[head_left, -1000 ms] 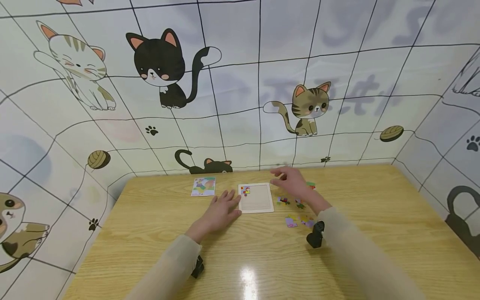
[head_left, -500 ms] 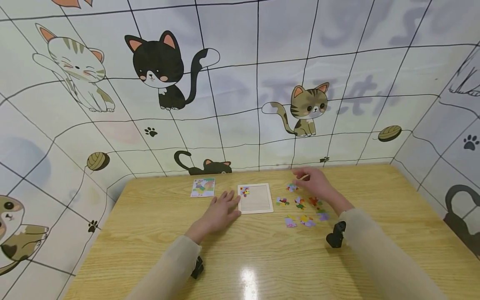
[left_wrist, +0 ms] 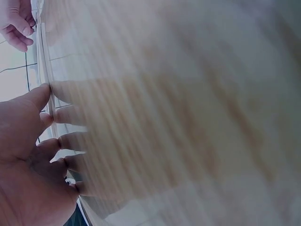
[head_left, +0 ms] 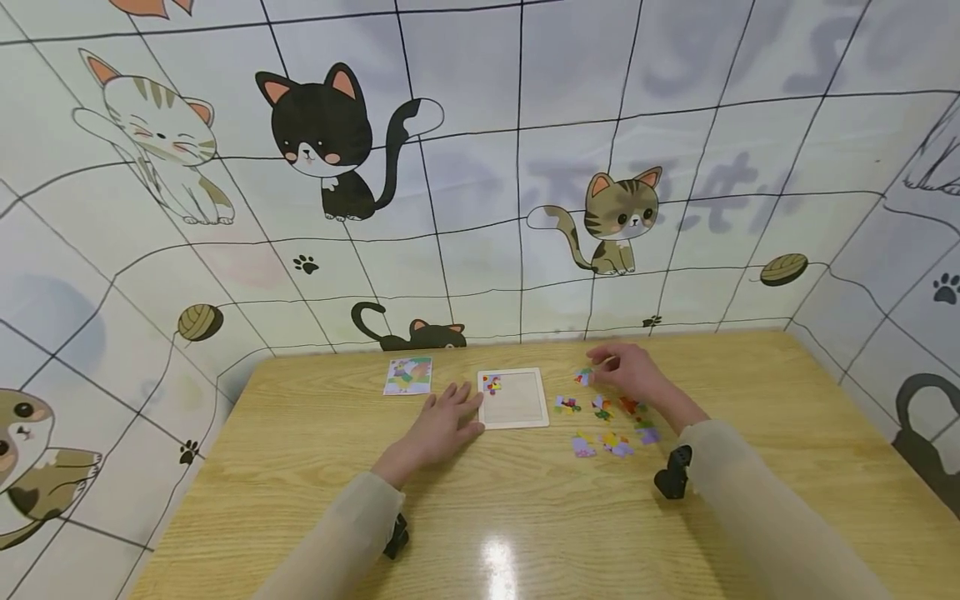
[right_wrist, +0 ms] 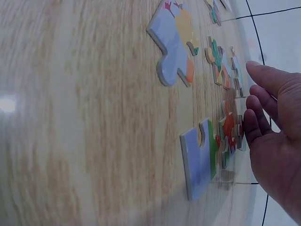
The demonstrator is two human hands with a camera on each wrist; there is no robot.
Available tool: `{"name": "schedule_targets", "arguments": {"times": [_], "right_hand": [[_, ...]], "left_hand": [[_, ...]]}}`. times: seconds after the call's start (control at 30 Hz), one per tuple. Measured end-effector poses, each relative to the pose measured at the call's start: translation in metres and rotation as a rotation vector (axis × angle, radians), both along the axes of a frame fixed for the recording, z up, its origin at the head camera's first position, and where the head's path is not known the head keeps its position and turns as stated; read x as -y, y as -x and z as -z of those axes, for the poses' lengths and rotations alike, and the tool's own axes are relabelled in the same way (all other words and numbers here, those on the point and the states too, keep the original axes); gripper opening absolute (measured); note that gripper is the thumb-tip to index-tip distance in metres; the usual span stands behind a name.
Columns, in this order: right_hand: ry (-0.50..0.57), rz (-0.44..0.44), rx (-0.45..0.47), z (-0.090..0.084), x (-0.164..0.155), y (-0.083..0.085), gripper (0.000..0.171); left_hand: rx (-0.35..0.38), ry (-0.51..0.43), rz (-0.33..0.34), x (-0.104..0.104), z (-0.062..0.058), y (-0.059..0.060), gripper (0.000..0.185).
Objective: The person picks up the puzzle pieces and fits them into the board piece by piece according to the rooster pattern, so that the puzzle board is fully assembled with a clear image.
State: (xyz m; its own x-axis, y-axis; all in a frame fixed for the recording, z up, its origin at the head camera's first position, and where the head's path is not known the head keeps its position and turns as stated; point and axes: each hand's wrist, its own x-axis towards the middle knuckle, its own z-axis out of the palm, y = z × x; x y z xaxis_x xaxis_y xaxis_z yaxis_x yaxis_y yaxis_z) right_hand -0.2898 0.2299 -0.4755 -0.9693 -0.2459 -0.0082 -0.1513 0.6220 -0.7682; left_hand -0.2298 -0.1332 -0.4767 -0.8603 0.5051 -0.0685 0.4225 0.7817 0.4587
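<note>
From a picture card to scattered jigsaw pieces across a wooden table.
At far left, the card near the table's back edge; next, the left hand, palm down, with straight fingers spread apart at the left edge of a pale puzzle tray. Inside the tray's far left corner, a small bright puzzle section. To the tray's right, the scattered pieces, including a bluish piece near the back. Beside that piece, the right hand, with fingers bent, thumb and forefinger apart; touching or merely close, impossible to tell.
</note>
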Motion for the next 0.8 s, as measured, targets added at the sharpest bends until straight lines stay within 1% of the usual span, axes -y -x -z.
{"name": "schedule_targets", "arguments": {"times": [0.23,0.37,0.53,0.8], "right_hand": [[-0.050,-0.038,0.024,-0.0006,0.0015,0.0002,0.046],[-0.048,-0.038,0.032,0.0011,0.0020,0.0010,0.045],[-0.045,-0.033,0.013,0.0034,0.0042,0.0008,0.044],[-0.083,-0.038,-0.012,0.0047,0.0069,0.0019,0.038]], "left_hand": [[-0.005,0.000,-0.001,-0.0005,0.0000,-0.0004,0.056],[-0.006,0.006,-0.001,-0.0002,0.0015,0.0006,0.056],[-0.007,0.005,0.001,0.0002,0.0022,0.0013,0.056],[-0.002,-0.008,0.005,0.0005,-0.0004,0.0005,0.056]]}}
